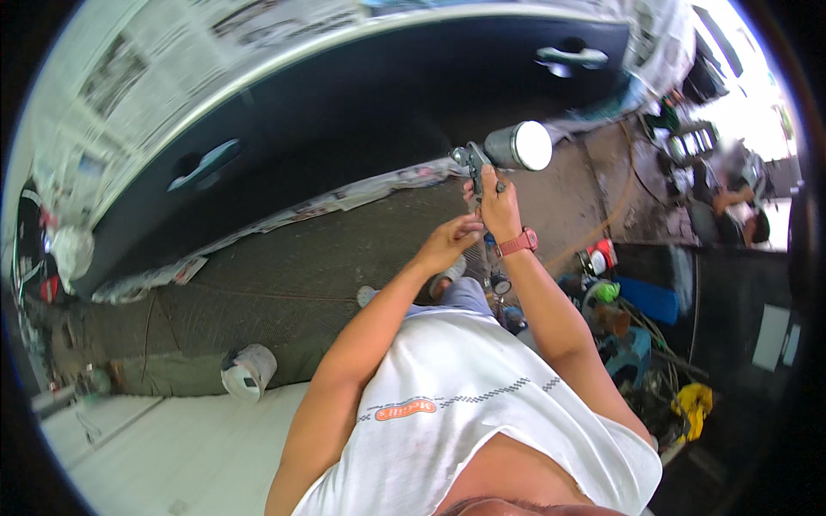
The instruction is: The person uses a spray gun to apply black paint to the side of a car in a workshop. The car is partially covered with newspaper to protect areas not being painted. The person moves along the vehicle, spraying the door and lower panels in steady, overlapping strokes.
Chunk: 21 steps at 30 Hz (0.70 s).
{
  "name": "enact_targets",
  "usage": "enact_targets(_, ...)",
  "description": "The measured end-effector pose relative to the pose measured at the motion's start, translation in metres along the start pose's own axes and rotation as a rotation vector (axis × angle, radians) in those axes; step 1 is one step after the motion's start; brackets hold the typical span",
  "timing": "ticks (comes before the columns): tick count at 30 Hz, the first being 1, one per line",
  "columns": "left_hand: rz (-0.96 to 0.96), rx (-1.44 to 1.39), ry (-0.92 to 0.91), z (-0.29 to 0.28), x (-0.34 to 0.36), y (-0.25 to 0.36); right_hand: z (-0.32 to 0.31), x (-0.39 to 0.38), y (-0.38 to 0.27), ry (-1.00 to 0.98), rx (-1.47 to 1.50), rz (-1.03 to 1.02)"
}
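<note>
My right hand (501, 206), with a red watch at its wrist, is closed around the handle of a spray gun (475, 160). The gun's grey cup (503, 148) has a bright white end and juts out to the right. Just below, my left hand (449, 243) has its fingers bent together at the lower end of the handle; the exact contact is partly hidden. Beyond the gun's nozzle stretches a dark car side panel (344, 95) with a left door handle (205, 165) and a right one (572, 58).
Newspaper masking (146, 86) covers the car above the panel. A white bucket (249, 372) stands at lower left. An orange hose (615, 206) crosses the floor at right. Cluttered tools, a blue object (645, 299) and a yellow item (693, 409) lie right. A person (731, 198) sits at far right.
</note>
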State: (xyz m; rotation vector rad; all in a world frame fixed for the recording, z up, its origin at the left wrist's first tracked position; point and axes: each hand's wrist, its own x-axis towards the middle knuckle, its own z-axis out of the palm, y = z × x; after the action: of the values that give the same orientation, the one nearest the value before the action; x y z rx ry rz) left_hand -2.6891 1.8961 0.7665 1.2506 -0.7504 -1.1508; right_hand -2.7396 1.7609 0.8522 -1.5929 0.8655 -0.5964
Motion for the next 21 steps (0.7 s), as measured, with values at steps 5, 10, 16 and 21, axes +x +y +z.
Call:
enact_targets(5, -0.265, 0.486, -0.170, -0.023, -0.033, -0.007, -0.127, 0.038, 0.041, 0.088, -0.011, 0.160)
enact_targets(10, -0.566, 0.820, -0.093, -0.070, -0.125, 0.015, -0.231, 0.084, 0.059, 0.338, 0.049, 0.130)
enact_targets(16, -0.638, 0.189, 0.706, -0.101, -0.247, -0.065, -0.297, 0.144, 0.057, 0.590, 0.004, 0.090)
enact_targets(21, -0.927, -0.231, 1.003, -0.090, -0.372, -0.199, -0.267, 0.153, 0.036, 0.675, 0.044, 0.045)
